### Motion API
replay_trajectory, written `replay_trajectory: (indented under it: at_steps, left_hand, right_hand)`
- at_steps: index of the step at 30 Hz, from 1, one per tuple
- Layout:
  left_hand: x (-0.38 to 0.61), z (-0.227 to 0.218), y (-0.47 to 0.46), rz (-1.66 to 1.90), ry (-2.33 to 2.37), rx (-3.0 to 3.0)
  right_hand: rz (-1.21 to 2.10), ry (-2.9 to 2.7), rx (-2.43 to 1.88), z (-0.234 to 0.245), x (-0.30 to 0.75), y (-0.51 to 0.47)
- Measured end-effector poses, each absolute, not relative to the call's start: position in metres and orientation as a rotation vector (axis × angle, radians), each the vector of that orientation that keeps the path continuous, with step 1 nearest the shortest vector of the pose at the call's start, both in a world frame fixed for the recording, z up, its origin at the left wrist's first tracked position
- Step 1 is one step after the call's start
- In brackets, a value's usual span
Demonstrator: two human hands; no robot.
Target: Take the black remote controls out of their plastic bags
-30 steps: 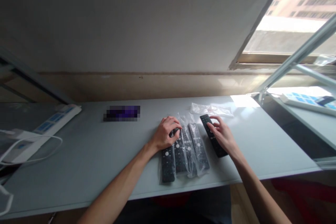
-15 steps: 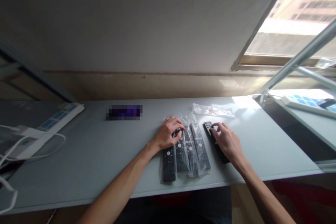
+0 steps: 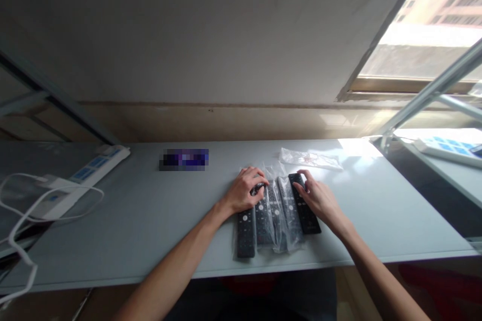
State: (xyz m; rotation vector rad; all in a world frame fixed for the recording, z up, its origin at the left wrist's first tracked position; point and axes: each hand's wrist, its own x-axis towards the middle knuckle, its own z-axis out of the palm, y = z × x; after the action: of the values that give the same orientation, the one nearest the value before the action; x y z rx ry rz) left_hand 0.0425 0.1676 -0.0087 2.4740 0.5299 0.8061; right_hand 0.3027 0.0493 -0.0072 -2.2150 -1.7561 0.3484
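Several black remote controls in clear plastic sleeves [image 3: 284, 218] lie side by side on the grey table, long sides roughly facing me. My left hand [image 3: 246, 189] rests over the upper ends of the leftmost ones, fingers and thumb curled. Between them shows a small shiny dark thing [image 3: 258, 189] that I cannot make out. At the right end of the row lies a black remote control [image 3: 308, 218], apparently unwrapped, touching or nearly touching the sleeved one beside it. My right hand [image 3: 319, 198] grips its upper part, thumb on the near side and fingers around the top.
An empty-looking clear plastic sleeve [image 3: 311, 158] lies behind the row. A blurred-out dark purple item [image 3: 184, 159] sits farther left. Power strips [image 3: 88, 173] with white cables stand at the left edge, another power strip [image 3: 448, 148] at the right. Metal frame posts flank the table [image 3: 150, 220].
My right hand has slid the unwrapped remote control left, up against the sleeved row, and its face now shows more fully. My left hand has stayed on the row. The view has shifted slightly.
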Motion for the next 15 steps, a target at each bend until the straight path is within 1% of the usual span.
replay_trajectory:
  at_steps: [3,6,10,12,15]
  left_hand:
    - [0.042,-0.008,0.167,0.797,0.54,2.475]
    - [0.042,-0.008,0.167,0.789,0.556,2.489]
    - [0.042,-0.008,0.167,0.799,0.551,2.5]
    - [0.042,-0.009,0.167,0.804,0.548,2.498]
    - [0.042,-0.011,0.167,0.815,0.533,2.507]
  right_hand:
    - [0.295,-1.76,-2.246,-0.007,0.301,0.06]
    - [0.168,-1.83,-2.283,-0.003,0.303,0.067]
    - [-0.083,-1.928,-2.099,0.011,0.302,0.081]
    - [-0.012,-1.958,-1.978,0.02,0.296,0.091]
    - [0.34,-2.048,-1.809,0.026,0.282,0.106]
